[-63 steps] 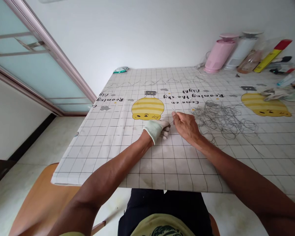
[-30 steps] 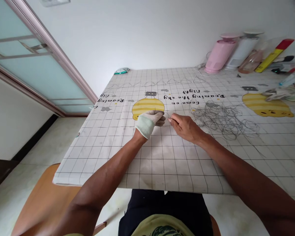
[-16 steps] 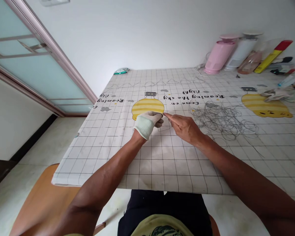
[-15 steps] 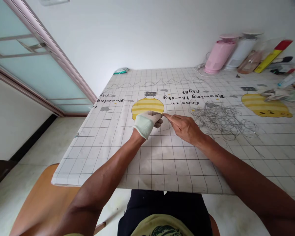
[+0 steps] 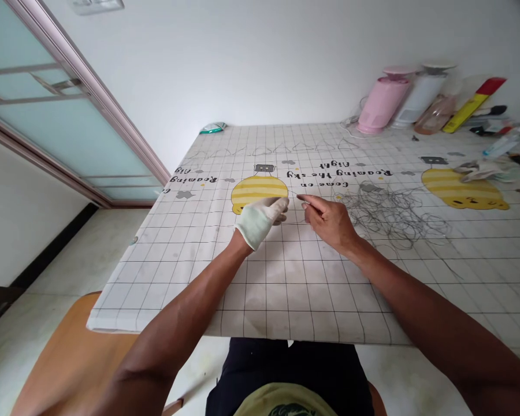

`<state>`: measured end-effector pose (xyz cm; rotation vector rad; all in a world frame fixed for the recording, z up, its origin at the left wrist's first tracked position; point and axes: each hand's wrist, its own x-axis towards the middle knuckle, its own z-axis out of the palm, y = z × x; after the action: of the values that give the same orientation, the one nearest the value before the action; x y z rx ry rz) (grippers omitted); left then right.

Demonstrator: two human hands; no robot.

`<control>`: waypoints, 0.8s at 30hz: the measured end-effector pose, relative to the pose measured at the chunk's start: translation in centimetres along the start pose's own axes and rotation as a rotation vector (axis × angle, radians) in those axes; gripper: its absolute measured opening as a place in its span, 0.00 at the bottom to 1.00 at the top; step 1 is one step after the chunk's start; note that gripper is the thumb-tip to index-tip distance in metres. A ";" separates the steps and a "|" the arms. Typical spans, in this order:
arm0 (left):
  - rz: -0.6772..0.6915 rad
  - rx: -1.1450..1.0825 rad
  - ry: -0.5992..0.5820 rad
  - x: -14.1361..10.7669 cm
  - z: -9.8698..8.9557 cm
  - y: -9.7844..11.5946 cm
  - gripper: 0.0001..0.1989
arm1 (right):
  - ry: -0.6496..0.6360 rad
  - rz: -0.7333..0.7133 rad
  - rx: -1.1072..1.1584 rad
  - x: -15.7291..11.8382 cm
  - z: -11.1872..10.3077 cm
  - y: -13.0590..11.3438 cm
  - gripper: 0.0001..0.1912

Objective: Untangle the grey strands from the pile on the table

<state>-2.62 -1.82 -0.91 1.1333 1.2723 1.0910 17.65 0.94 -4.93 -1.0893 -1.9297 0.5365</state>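
Note:
My left hand [image 5: 260, 219], in a whitish knitted glove, is closed above the table, its thumb pressed to its fingers. A thin grey wire seems to sit in that pinch, though most of it is too fine to make out. Just to the right, my bare right hand [image 5: 327, 221] points its index finger toward the glove, a small gap between them. Its other fingers are curled, apart from the index, and I see nothing held there. Beside the right hand lies a loose tangle of thin wire [image 5: 385, 214].
Several bent wire pieces [image 5: 292, 148] lie in a row across the back of the checked tablecloth [image 5: 247, 294]. A small green-and-white packet [image 5: 213, 127] is at the far left corner. Pink [image 5: 383, 101] and white cylinders, bottles and a glove [image 5: 485, 170] stand or lie at right.
My right hand has drawn back a little to the right, so its index fingertip is now apart from the glove. The left hand stays nearly in place, its thumb straighter.

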 end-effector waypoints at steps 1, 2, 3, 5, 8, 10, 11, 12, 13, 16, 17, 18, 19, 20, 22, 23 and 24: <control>0.002 0.018 -0.002 -0.1 0.3 0.0 0.12 | 0.003 0.015 0.014 0.0 -0.1 -0.1 0.20; 0.005 0.026 0.001 -0.2 0.5 0.0 0.10 | 0.007 0.026 0.021 0.1 -0.1 -0.1 0.20; 0.010 0.022 0.008 -0.3 0.8 0.0 0.08 | 0.011 0.033 0.022 0.1 -0.2 -0.2 0.20; 0.026 -0.005 0.029 -0.3 1.0 -0.1 0.07 | 0.013 0.034 0.016 0.0 -0.1 -0.4 0.20; 0.063 -0.091 0.043 0.1 0.7 -0.5 0.10 | -0.002 0.014 0.020 -0.3 0.2 -0.7 0.19; 0.084 -0.204 -0.026 0.5 0.2 -0.9 0.12 | -0.022 0.030 0.073 -0.5 0.4 -1.1 0.18; 0.087 -0.269 -0.077 0.8 0.0 -1.2 0.12 | -0.033 0.050 0.112 -0.6 0.4 -1.3 0.17; 0.083 -0.327 -0.128 1.0 -0.2 -1.4 0.12 | -0.048 0.076 0.154 -0.7 0.4 -1.6 0.17; 0.077 -0.373 -0.172 1.2 -0.3 -1.5 0.11 | -0.063 0.102 0.191 -0.7 0.3 -1.8 0.17; 0.068 -0.399 -0.202 1.6 -0.4 -1.6 0.09 | -0.104 0.154 0.290 -0.7 0.0 -2.5 0.18; 0.061 -0.374 -0.180 1.6 -0.4 -1.5 0.09 | -0.107 0.169 0.324 -0.7 -0.1 -2.7 0.19; 0.050 -0.337 -0.141 1.6 -0.3 -1.4 0.09 | -0.108 0.186 0.359 -0.6 -0.2 -2.9 0.19; 0.041 -0.291 -0.089 1.5 -0.2 -1.2 0.10 | -0.107 0.201 0.391 -0.6 -0.2 -3.0 0.19; 0.038 -0.239 -0.038 1.5 -0.2 -1.1 0.11 | -0.107 0.215 0.415 -0.6 -0.3 -3.2 0.19; 0.063 -0.153 0.046 1.2 -0.1 -0.9 0.10 | -0.103 0.232 0.437 -0.5 -0.4 -3.4 0.19; 0.083 -0.130 0.065 1.1 -0.1 -0.9 0.10 | -0.103 0.236 0.441 -0.5 -0.4 -3.5 0.19; 0.103 -0.126 0.066 1.1 0.0 -0.9 0.11 | -0.105 0.236 0.442 -0.5 -0.4 -3.5 0.19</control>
<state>-2.67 -0.89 -1.99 1.0848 1.1885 1.2770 16.37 -1.37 -2.54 -1.0149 -1.6637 1.1113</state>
